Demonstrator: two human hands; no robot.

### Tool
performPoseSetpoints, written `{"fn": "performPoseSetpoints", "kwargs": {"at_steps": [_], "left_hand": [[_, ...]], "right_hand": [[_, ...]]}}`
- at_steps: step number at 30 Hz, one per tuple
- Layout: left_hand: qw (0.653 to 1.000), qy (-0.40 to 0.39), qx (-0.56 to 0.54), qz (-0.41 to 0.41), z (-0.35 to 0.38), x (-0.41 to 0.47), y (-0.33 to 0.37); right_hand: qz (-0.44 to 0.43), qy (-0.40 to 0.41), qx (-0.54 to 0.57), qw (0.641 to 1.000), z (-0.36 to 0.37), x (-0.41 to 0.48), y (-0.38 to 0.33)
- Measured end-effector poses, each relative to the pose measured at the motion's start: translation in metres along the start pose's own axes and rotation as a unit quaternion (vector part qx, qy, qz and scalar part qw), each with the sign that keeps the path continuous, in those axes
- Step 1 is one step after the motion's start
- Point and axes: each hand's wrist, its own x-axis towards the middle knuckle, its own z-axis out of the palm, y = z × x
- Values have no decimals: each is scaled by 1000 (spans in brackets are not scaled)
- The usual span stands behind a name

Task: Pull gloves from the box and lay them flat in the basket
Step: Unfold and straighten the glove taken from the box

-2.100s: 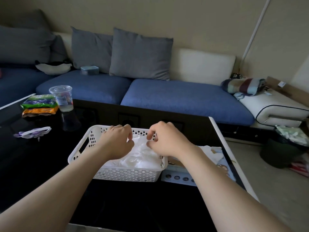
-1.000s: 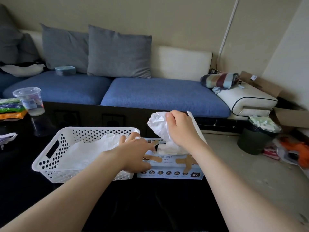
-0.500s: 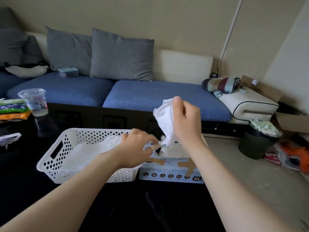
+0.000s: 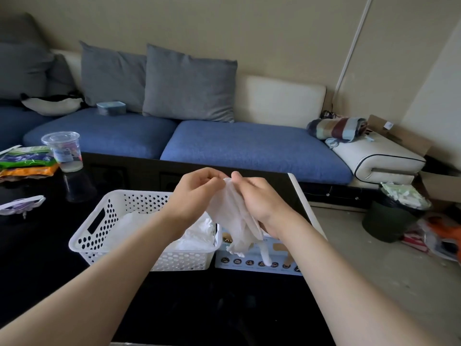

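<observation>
At centre left, the white basket (image 4: 139,192) on the dark surface (image 4: 199,308) holds crumpled white gloves (image 4: 195,233). Our left hand (image 4: 194,196) and right hand (image 4: 259,201) pinch one glove (image 4: 234,221) by its top edge. It hangs upright between them, fingers down, over the box (image 4: 249,268).

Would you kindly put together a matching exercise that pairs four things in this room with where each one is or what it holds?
Things
1. thin white glove
2. white perforated plastic basket
3. clear lidded plastic cup
4. dark green waste bin

Places or states
a. on the floor, right of the black table
b. holds gloves laid inside
c. pinched between left hand and right hand
d. at the table's far left, by snack packets

Pairs: 1-c, 2-b, 3-d, 4-a
</observation>
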Motion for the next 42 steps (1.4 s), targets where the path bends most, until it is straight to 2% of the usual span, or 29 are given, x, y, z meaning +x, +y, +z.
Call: {"fn": "performPoseSetpoints", "kwargs": {"at_steps": [4, 7, 11, 15, 18, 22, 28, 31, 34, 39, 42], "left_hand": [[997, 60, 46, 16, -3, 3, -3], [995, 79, 63, 19, -7, 4, -3], [989, 134, 47, 32, -12, 6, -2], [983, 167, 64, 41, -17, 6, -2], [990, 131, 36, 21, -19, 3, 2], [999, 18, 25, -32, -24, -4, 4], [983, -100, -127, -90, -29, -9, 10], [988, -71, -55, -125, -30, -8, 4], [988, -1, 41, -151, -34, -3, -8], [983, 48, 77, -157, -51, 3, -19], [978, 52, 97, -178, -61, 3, -23]], "right_hand": [[2, -37, 6, 999, 3, -2, -5], [-12, -38, -45, 998, 7, -5, -6], [2, -32, -20, 999, 8, -4, -8], [-7, -10, -49, 999, 6, -7, -9], [13, 14, 23, 1000, 2, -7, -10], [54, -38, 112, 991, -6, -3, -3], [87, -120, 118, 982, -21, 3, 13], [56, -46, -17, 997, -14, 10, 23], [-16, 54, -156, 986, -3, 12, 29], [-107, 148, -223, 957, 19, 26, 30], [-145, 164, -263, 940, 35, 33, 29]]}}
